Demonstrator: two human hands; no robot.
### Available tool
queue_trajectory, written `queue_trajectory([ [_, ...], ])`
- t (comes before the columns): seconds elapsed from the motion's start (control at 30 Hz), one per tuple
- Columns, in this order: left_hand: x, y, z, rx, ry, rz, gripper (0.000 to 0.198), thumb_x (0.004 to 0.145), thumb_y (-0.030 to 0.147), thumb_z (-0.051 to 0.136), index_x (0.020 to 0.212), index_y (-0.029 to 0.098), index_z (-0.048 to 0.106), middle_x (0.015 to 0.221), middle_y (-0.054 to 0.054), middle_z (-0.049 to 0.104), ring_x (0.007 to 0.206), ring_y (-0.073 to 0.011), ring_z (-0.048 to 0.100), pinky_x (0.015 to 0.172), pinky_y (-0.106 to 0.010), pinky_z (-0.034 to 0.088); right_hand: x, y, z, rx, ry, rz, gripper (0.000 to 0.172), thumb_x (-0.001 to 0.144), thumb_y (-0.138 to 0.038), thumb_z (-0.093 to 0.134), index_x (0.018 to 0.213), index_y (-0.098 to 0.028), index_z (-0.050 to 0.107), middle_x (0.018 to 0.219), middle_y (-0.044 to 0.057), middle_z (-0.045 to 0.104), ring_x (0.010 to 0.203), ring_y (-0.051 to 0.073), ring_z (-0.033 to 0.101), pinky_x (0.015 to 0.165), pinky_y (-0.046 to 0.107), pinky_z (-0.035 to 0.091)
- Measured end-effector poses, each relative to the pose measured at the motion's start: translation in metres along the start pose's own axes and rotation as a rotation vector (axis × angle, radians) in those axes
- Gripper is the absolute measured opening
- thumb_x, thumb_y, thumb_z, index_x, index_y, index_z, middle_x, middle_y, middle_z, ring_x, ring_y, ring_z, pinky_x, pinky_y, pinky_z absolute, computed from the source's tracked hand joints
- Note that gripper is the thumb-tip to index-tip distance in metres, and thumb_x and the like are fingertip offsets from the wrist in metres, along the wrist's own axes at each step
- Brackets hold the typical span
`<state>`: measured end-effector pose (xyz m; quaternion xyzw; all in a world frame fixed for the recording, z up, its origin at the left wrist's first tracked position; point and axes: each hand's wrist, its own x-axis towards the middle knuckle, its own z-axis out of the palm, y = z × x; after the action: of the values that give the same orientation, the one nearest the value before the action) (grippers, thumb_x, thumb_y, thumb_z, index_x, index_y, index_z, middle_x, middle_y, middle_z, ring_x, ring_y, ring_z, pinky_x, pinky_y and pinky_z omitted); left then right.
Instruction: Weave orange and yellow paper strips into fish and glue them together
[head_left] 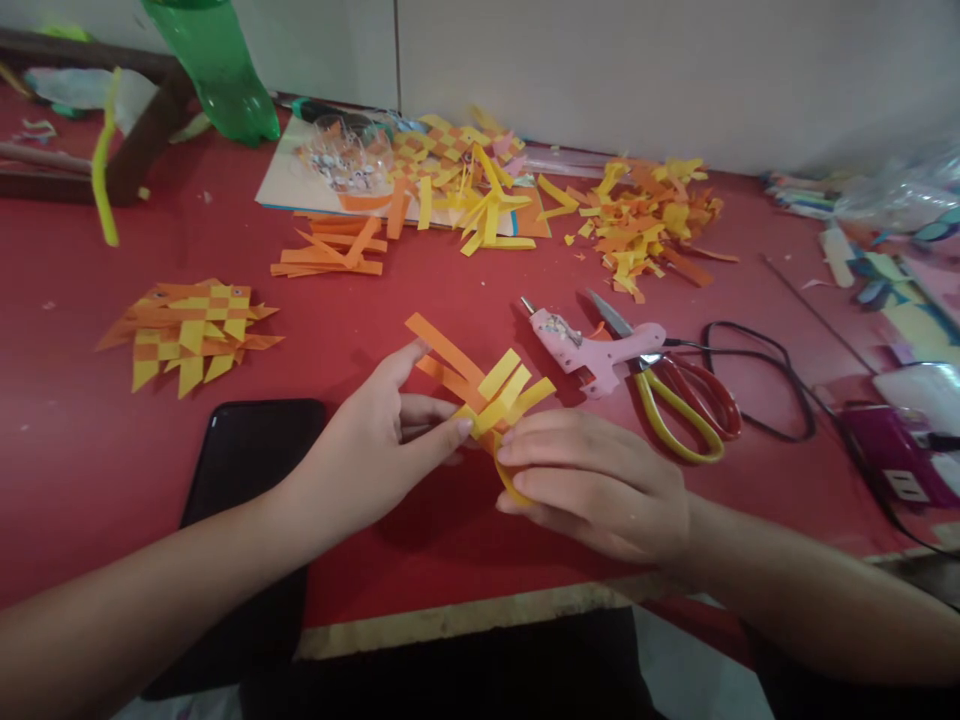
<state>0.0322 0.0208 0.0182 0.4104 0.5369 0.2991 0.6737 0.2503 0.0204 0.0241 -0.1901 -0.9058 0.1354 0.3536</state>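
Observation:
Between my hands, above the red table, is a partly woven piece of yellow and orange paper strips (491, 400), its loose ends fanning up and to the left. My left hand (390, 430) pinches its left side between thumb and fingers. From the right, my right hand (592, 480) grips the same piece, fingers curled round its lower right, where a yellow strip bends down. Finished-looking woven paper fish (199, 335) lie to the left. A pink glue gun (592, 350) and scissors with red and yellow handles (675, 400) lie right of my hands.
A black phone (247, 470) lies under my left forearm. Orange strips (330, 245), yellow strips (491, 205) and a scrap pile (652, 220) are behind. A plastic cup (349, 160) and green bottle (217, 70) stand farther back. The glue gun's cord (795, 370) runs right.

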Motion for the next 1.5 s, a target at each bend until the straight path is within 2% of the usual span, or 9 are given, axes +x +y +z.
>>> queue_trajectory([
  [0.23, -0.002, 0.006, 0.0, 0.025, 0.046, -0.001, 0.096, 0.073, 0.032, 0.084, 0.15, 0.018, 0.027, 0.087, -0.003, 0.079, 0.085, -0.021, 0.076, 0.067, -0.023, 0.058, -0.002, 0.004, 0.003, 0.037, -0.065, -0.027, 0.017, 0.086, -0.024, 0.074, 0.092, -0.009, 0.067, 0.098, 0.013, 0.077, 0.104, 0.021, 0.072, 0.098, 0.035, 0.059],
  [0.4, -0.001, 0.007, -0.001, -0.03, 0.055, 0.022, 0.1, 0.068, 0.026, 0.087, 0.147, 0.016, 0.028, 0.079, 0.0, 0.077, 0.08, -0.0205, 0.076, 0.065, -0.022, 0.056, -0.001, 0.002, 0.0, 0.087, -0.037, 0.018, 0.015, 0.089, -0.007, 0.061, 0.102, -0.013, 0.065, 0.109, 0.012, 0.073, 0.115, 0.022, 0.066, 0.102, 0.04, 0.056],
  [0.53, -0.002, 0.006, -0.001, -0.075, 0.069, 0.061, 0.096, 0.07, 0.029, 0.086, 0.147, 0.017, 0.03, 0.072, 0.003, 0.075, 0.076, -0.0185, 0.076, 0.062, -0.02, 0.055, -0.003, 0.003, -0.004, -0.05, 0.203, 0.316, 0.011, 0.085, -0.013, 0.065, 0.09, -0.022, 0.063, 0.098, 0.006, 0.062, 0.099, 0.02, 0.063, 0.089, 0.039, 0.057],
  [0.6, -0.003, 0.007, -0.002, -0.069, 0.094, 0.087, 0.097, 0.071, 0.029, 0.086, 0.149, 0.021, 0.029, 0.071, 0.005, 0.074, 0.075, -0.0178, 0.076, 0.062, -0.019, 0.055, -0.005, 0.007, -0.002, 0.044, 0.283, 0.535, 0.009, 0.09, -0.025, 0.064, 0.083, -0.023, 0.058, 0.087, 0.003, 0.057, 0.084, 0.018, 0.061, 0.077, 0.035, 0.056],
  [0.7, -0.004, 0.007, -0.002, -0.077, 0.076, 0.135, 0.1, 0.073, 0.028, 0.084, 0.153, 0.027, 0.024, 0.072, 0.006, 0.075, 0.074, -0.0173, 0.076, 0.064, -0.02, 0.057, -0.005, 0.012, 0.002, 0.406, 0.227, 0.787, 0.026, 0.093, -0.047, 0.06, 0.082, -0.024, 0.056, 0.077, 0.001, 0.057, 0.069, 0.014, 0.059, 0.062, 0.028, 0.054],
  [0.8, -0.004, 0.006, -0.001, -0.084, 0.011, 0.164, 0.105, 0.075, 0.026, 0.083, 0.157, 0.029, 0.017, 0.074, 0.005, 0.077, 0.076, -0.0173, 0.077, 0.067, -0.02, 0.058, -0.001, 0.011, 0.004, 0.638, 0.085, 0.905, 0.03, 0.088, -0.053, 0.065, 0.087, -0.022, 0.063, 0.081, 0.001, 0.067, 0.072, 0.014, 0.064, 0.064, 0.027, 0.055],
  [0.97, -0.003, 0.005, 0.0, -0.026, -0.016, 0.117, 0.113, 0.071, 0.02, 0.085, 0.158, 0.026, 0.014, 0.073, 0.003, 0.077, 0.079, -0.02, 0.077, 0.065, -0.019, 0.058, 0.005, 0.006, 0.002, 0.67, -0.04, 0.863, 0.025, 0.089, -0.035, 0.067, 0.07, -0.019, 0.065, 0.068, -0.001, 0.066, 0.063, 0.011, 0.063, 0.06, 0.023, 0.053],
  [1.27, -0.001, 0.001, -0.001, -0.068, -0.081, 0.115, 0.115, 0.076, 0.028, 0.084, 0.159, 0.03, 0.005, 0.076, 0.004, 0.075, 0.074, -0.0149, 0.074, 0.066, -0.02, 0.058, 0.005, 0.005, 0.001, 0.598, -0.087, 0.849, 0.012, 0.085, -0.03, 0.071, 0.085, -0.019, 0.075, 0.076, 0.001, 0.075, 0.069, 0.015, 0.07, 0.064, 0.024, 0.058],
  [1.5, 0.0, -0.001, -0.002, -0.1, -0.083, 0.117, 0.105, 0.071, 0.024, 0.087, 0.155, 0.029, 0.025, 0.074, 0.007, 0.068, 0.067, -0.0099, 0.067, 0.062, -0.017, 0.055, 0.003, 0.007, 0.002, 0.53, -0.087, 0.831, 0.013, 0.083, -0.027, 0.072, 0.092, -0.02, 0.077, 0.086, 0.002, 0.079, 0.076, 0.017, 0.074, 0.067, 0.025, 0.061],
])
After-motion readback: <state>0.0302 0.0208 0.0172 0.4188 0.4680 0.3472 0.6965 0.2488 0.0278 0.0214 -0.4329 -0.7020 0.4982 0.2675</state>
